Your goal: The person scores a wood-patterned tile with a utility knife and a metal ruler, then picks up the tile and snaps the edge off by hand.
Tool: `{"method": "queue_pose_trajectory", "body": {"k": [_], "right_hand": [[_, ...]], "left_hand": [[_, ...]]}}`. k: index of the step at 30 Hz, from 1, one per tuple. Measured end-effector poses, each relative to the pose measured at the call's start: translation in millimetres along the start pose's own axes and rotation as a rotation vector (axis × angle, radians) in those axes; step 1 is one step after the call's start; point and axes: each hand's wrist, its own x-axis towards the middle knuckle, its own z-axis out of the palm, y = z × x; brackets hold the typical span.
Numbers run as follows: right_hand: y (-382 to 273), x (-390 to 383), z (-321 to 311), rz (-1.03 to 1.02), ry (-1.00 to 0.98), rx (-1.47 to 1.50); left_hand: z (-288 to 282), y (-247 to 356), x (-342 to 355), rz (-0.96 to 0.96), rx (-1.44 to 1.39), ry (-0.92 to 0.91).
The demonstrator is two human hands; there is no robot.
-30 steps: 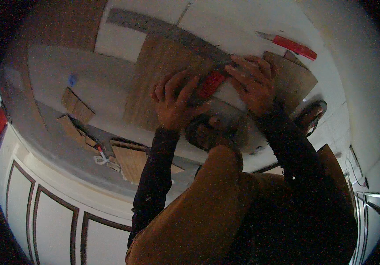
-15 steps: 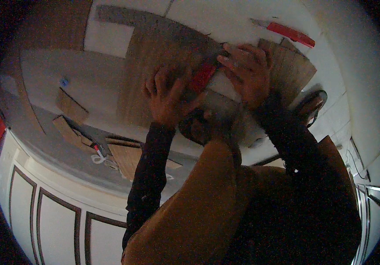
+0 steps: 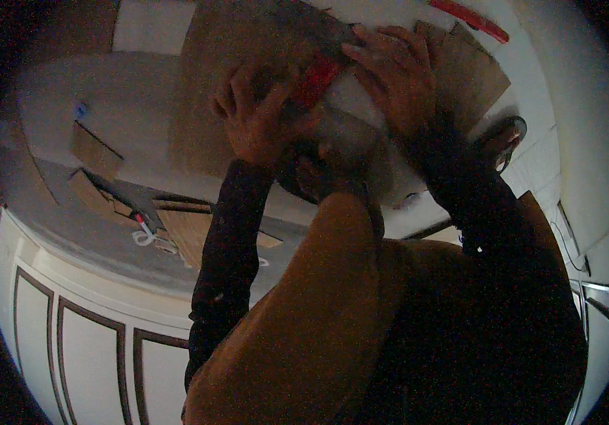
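Observation:
A wood-look board (image 3: 209, 53) lies flat on the floor before me. On its right edge rests a red block-like tool (image 3: 316, 80), too dim to name exactly. My left hand (image 3: 255, 117) leans on the board with fingers spread and bent, its thumb against the tool's near end. At the tool's far end, my right hand (image 3: 398, 78) has its fingertips drawn together beside the board's edge. Whatever lies between those tips is too dark to make out. Right of this hand are cut wood-look pieces (image 3: 471, 74), with a long red-handled tool (image 3: 471, 20) beyond them.
My shod foot (image 3: 311, 170) is close below the board, the other shoe (image 3: 503, 138) to the right. Offcuts (image 3: 95, 149), a white-and-red roll or tool (image 3: 143, 230) and a small blue item (image 3: 81, 110) lie left. White panelled doors (image 3: 92, 354) stand lower left.
The whole view has shifted, so the board, tools and hands appear higher in it. Both hands keep nearly the same places around the red tool.

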Motion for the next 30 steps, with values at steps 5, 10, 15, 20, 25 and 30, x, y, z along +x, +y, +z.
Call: {"method": "queue_pose_trajectory", "body": {"k": [5, 10, 15, 20, 25, 30], "right_hand": [[11, -5, -4, -0.137, -0.015, -0.121], [-22, 20, -27, 0.071, -0.126, -0.024], [-1, -4, 6, -0.066, -0.147, -0.067], [-28, 18, -19, 0.030, -0.301, -0.142], [-25, 21, -19, 0.072, -0.325, -0.104], [-34, 21, -24, 0.125, -0.302, -0.041]], "left_hand": [[-3, 4, 1, 0.023, 0.079, 0.021], [17, -24, -4, 0.162, 0.158, 0.161], [2, -10, -5, 0.080, 0.110, 0.144], [-4, -15, -9, 0.028, 0.162, 0.045], [-5, -5, 1, 0.026, 0.022, 0.108], [-41, 23, 27, -0.594, -0.233, -0.418]]}}
